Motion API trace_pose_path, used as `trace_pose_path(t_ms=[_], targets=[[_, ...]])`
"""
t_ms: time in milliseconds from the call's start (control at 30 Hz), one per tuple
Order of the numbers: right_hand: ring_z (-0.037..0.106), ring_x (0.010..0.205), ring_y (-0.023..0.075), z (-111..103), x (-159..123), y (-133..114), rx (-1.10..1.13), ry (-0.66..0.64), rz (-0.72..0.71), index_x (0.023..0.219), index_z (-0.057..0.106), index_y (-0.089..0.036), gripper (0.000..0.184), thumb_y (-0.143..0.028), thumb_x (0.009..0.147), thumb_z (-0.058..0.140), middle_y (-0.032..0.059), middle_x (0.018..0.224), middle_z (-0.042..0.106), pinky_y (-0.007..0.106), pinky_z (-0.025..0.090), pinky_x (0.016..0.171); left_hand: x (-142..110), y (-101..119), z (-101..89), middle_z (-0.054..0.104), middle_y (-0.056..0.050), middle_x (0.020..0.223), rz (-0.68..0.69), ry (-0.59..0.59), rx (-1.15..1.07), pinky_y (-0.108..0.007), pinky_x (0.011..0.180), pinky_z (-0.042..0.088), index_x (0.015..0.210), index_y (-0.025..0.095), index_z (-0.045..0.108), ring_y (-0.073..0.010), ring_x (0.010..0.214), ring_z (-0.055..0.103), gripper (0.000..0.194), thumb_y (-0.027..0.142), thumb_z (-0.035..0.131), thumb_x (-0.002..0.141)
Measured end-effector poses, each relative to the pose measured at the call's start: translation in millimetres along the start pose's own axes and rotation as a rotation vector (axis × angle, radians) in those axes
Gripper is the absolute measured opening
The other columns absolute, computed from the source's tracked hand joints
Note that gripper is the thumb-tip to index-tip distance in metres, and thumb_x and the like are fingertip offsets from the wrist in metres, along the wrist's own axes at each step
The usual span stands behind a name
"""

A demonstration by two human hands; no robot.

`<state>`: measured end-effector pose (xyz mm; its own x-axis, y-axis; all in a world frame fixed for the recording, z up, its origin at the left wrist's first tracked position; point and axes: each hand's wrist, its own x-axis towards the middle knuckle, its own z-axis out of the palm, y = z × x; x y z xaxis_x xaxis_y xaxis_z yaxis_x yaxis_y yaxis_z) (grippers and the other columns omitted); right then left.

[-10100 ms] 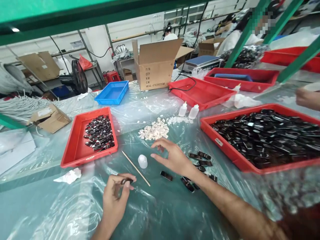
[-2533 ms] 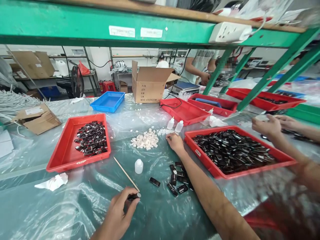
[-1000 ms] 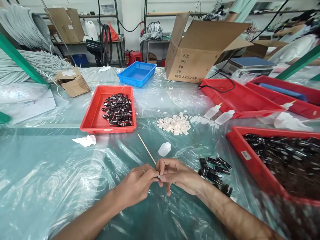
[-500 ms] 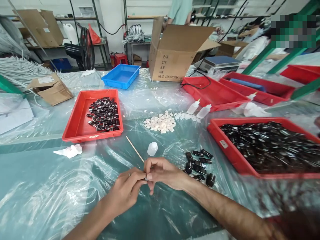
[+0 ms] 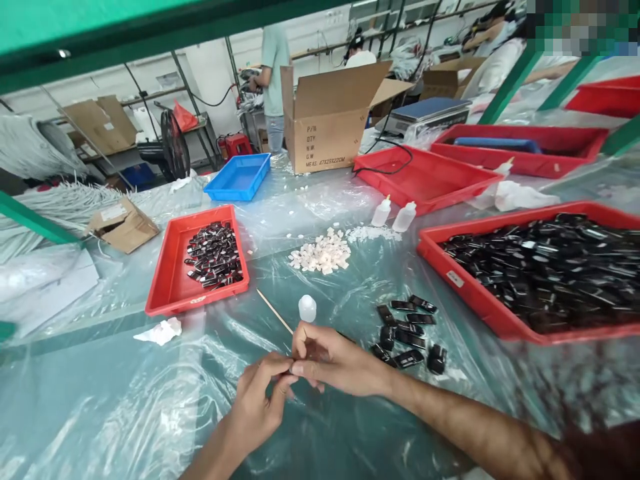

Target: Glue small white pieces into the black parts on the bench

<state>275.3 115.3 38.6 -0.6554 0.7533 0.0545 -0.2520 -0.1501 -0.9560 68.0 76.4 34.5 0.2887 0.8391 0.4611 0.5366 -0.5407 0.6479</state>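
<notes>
My left hand (image 5: 260,400) and my right hand (image 5: 335,363) meet fingertip to fingertip low in the middle, both pinched on a small dark part that is mostly hidden between the fingers. A thin wooden stick (image 5: 274,311) lies just beyond them, its near end under my fingers. A small white bottle (image 5: 307,309) stands behind my right hand. To the right of my right hand lie several loose black parts (image 5: 407,330). A heap of small white pieces (image 5: 321,254) lies further back.
A red tray (image 5: 167,293) with several black parts sits at the left, a large red tray (image 5: 480,303) full of black parts at the right. Beyond are two squeeze bottles (image 5: 393,215), a blue tray (image 5: 239,179), a cardboard box (image 5: 325,127) and a crumpled tissue (image 5: 159,331). People stand at the back.
My hands stay joined on the small part and have shifted little. The camera has tilted up, bringing the green shelf edge into view.
</notes>
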Motion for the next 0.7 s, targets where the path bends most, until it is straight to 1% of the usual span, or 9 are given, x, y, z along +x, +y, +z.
trace_pose_path(t_ms=[100,167,267,367,467,533,567,633,700], targets=[[0.054,0.068,0.0099,-15.7,-3.9,-26.7,-0.136,0.024,-0.15,0.079,0.062,-0.022,0.036,-0.031,0.079,0.096,-0.0059,0.075,0.063,0.023,0.045,0.065,7.8,5.1,-3.8,0.073,0.005,0.076,0.006,0.09,0.099,-0.028,0.06,0.058,0.093,0.035,0.064,-0.0177,0.063,0.072,0.009,0.039,0.062,0.086],[0.055,0.068,0.0112,-27.3,-6.0,-41.5,-0.195,0.047,-0.233,0.076,0.061,-0.023,0.036,-0.035,0.08,0.095,-0.0055,0.073,0.065,0.025,0.044,0.067,24.2,5.0,-13.9,0.072,0.002,0.084,-0.02,0.205,0.162,-0.034,0.071,0.057,0.098,0.033,0.061,-0.021,0.074,0.071,0.013,0.04,0.057,0.088],[0.051,0.065,0.011,-41.3,-3.2,-49.5,-0.261,0.119,-0.306,0.076,0.057,-0.024,0.04,-0.049,0.088,0.086,-0.0062,0.071,0.062,0.025,0.042,0.065,73.7,-5.6,-43.0,0.067,0.0,0.098,-0.087,0.373,0.359,-0.042,0.09,0.052,0.106,0.031,0.058,-0.0239,0.091,0.067,0.024,0.047,0.049,0.09],[0.048,0.062,0.0092,-46.4,5.8,-40.9,-0.326,0.153,-0.331,0.075,0.054,-0.024,0.047,-0.059,0.088,0.082,-0.0068,0.068,0.058,0.024,0.041,0.063,133.1,-18.2,-81.5,0.06,-0.003,0.125,-0.024,0.287,0.561,-0.047,0.11,0.035,0.124,0.026,0.051,-0.0276,0.124,0.054,0.048,0.058,0.037,0.091],[0.047,0.059,0.0088,-46.3,13.4,-30.4,-0.39,0.157,-0.34,0.074,0.053,-0.023,0.055,-0.068,0.087,0.081,-0.0067,0.065,0.056,0.024,0.041,0.059,162.5,-13.6,-110.2,0.045,-0.003,0.146,0.001,0.286,0.599,-0.047,0.115,0.029,0.145,0.025,0.026,-0.0271,0.138,0.042,0.063,0.06,0.029,0.093],[0.048,0.06,0.0094,-50.8,15.5,-30.5,-0.441,0.197,-0.347,0.076,0.053,-0.023,0.056,-0.071,0.091,0.076,-0.0059,0.067,0.056,0.024,0.042,0.06,156.0,-1.1,-115.0,0.051,0.003,0.141,-0.026,0.34,0.621,-0.042,0.112,0.034,0.143,0.03,0.03,-0.021,0.134,0.049,0.049,0.049,0.025,0.098],[0.05,0.063,0.0102,-56.2,15.4,-33.3,-0.474,0.238,-0.346,0.078,0.053,-0.023,0.054,-0.071,0.094,0.072,-0.0049,0.07,0.057,0.024,0.043,0.062,146.0,4.9,-113.4,0.058,0.006,0.134,-0.051,0.363,0.65,-0.039,0.109,0.038,0.134,0.031,0.043,-0.019,0.129,0.054,0.041,0.043,0.023,0.1],[0.053,0.069,0.0121,-73.7,12.6,-43.5,-0.564,0.358,-0.324,0.083,0.053,-0.023,0.047,-0.064,0.104,0.062,-0.0028,0.076,0.059,0.026,0.044,0.067,117.0,11.2,-105.8,0.07,0.004,0.107,-0.111,0.375,0.721,-0.032,0.093,0.048,0.099,0.026,0.066,-0.0177,0.103,0.068,0.043,0.04,0.025,0.101],[0.054,0.072,0.0134,-97.7,5.2,-55.8,-0.688,0.487,-0.266,0.088,0.054,-0.023,0.037,-0.052,0.11,0.053,-0.0014,0.08,0.059,0.027,0.045,0.072,82.3,8.0,-98.1,0.068,0.001,0.071,-0.102,0.334,0.732,-0.03,0.078,0.05,0.07,0.022,0.065,-0.0185,0.079,0.07,0.049,0.046,0.031,0.096]])
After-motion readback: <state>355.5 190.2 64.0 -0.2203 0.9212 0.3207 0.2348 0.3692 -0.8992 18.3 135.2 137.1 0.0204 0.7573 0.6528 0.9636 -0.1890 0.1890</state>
